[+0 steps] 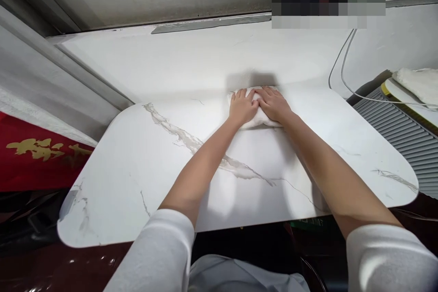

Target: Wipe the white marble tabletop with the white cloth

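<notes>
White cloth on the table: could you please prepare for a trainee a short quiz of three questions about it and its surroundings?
1. Where does the white cloth lie?
a) inside a box
b) on the marble-patterned table
c) on the floor
2. True or false: the right hand is lifted clear of the cloth.
3. Which colour are the markings on the red item at far left?

Key: 1. b; 2. False, the left hand and right hand both rest on it; 3. Gold.

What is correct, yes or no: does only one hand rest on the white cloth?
No, the left hand and the right hand both lie on the white cloth.
</notes>
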A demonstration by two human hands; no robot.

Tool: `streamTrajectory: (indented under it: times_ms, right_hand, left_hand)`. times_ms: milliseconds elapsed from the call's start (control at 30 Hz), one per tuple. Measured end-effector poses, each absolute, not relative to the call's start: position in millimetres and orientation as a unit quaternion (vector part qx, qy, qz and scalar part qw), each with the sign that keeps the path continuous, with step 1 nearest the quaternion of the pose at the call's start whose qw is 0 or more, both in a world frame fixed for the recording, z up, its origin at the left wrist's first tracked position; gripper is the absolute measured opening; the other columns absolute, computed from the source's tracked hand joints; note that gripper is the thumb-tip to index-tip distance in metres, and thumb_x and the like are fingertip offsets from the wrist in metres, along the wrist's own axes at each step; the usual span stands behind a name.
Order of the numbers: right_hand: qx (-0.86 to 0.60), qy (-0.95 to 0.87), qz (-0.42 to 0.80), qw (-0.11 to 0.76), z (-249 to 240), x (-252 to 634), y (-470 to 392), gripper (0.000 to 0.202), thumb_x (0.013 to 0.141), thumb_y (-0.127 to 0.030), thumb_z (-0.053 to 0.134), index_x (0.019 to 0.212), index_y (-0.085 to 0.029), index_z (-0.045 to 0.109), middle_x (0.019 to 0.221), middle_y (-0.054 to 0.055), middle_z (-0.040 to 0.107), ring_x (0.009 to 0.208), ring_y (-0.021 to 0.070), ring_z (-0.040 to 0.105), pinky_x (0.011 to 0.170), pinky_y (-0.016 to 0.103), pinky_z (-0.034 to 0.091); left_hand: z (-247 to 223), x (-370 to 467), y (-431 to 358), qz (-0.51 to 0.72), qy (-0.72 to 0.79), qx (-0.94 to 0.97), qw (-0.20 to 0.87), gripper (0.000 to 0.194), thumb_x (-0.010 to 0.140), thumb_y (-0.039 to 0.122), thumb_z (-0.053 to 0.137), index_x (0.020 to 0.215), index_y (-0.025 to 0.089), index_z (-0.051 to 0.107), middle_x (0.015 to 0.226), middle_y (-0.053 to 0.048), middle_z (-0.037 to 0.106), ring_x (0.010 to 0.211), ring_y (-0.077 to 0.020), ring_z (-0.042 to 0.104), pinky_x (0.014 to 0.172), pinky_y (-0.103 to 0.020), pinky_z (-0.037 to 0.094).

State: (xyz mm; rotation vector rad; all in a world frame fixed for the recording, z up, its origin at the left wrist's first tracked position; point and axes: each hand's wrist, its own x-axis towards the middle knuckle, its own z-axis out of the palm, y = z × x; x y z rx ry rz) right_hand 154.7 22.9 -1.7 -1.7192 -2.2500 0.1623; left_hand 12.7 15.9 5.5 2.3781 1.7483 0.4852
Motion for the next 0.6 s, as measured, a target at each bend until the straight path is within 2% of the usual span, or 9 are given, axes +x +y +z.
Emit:
streamTrajectory:
  times_ms: [167,333,467,600]
  right_hand:
    - [-0.596,-0.785,0.052,0.162,-3,158,35,0.056,0.097,-0.031,0.026,0.148,-0.018,0.046,0.156,0.009,0.044,0.146,0.0281,0.033,0.120,0.051,0.025]
    - [-0.608,-0.779,0.059,0.137,-1,157,25,0.058,0.098,-0.032,0.027,0.151,-0.016,0.041,0.161,0.012,0.034,0.149,0.0285,0.028,0.121,0.052,0.022]
    - [-0.616,-0.778,0.050,0.113,-1,163,-4,0.058,0.099,-0.033,0.026,0.153,-0.015,0.038,0.163,0.014,0.030,0.151,0.0291,0.025,0.121,0.052,0.021]
    - [-0.591,-0.796,0.019,0.128,-5,179,-58,0.056,0.101,-0.035,0.025,0.152,-0.016,0.039,0.162,0.015,0.033,0.149,0.0304,0.029,0.118,0.055,0.027]
  left_hand:
    - [0,20,27,0.159,0.587,0.792,0.057,0.053,0.100,0.029,0.031,0.151,0.018,0.041,0.155,-0.012,0.043,0.146,-0.0236,0.033,0.123,-0.042,0.020]
    - [1,21,16,0.131,0.598,0.790,0.046,0.055,0.102,0.028,0.026,0.154,0.016,0.035,0.161,-0.012,0.035,0.150,-0.0237,0.027,0.124,-0.045,0.018]
    - [4,25,-8,0.113,0.584,0.802,0.050,0.055,0.102,0.030,0.026,0.155,0.017,0.033,0.162,-0.012,0.033,0.151,-0.0240,0.026,0.123,-0.047,0.018]
    - [5,34,-60,0.112,0.570,0.812,0.052,0.055,0.103,0.032,0.028,0.155,0.014,0.034,0.162,-0.015,0.033,0.151,-0.0271,0.026,0.123,-0.048,0.019]
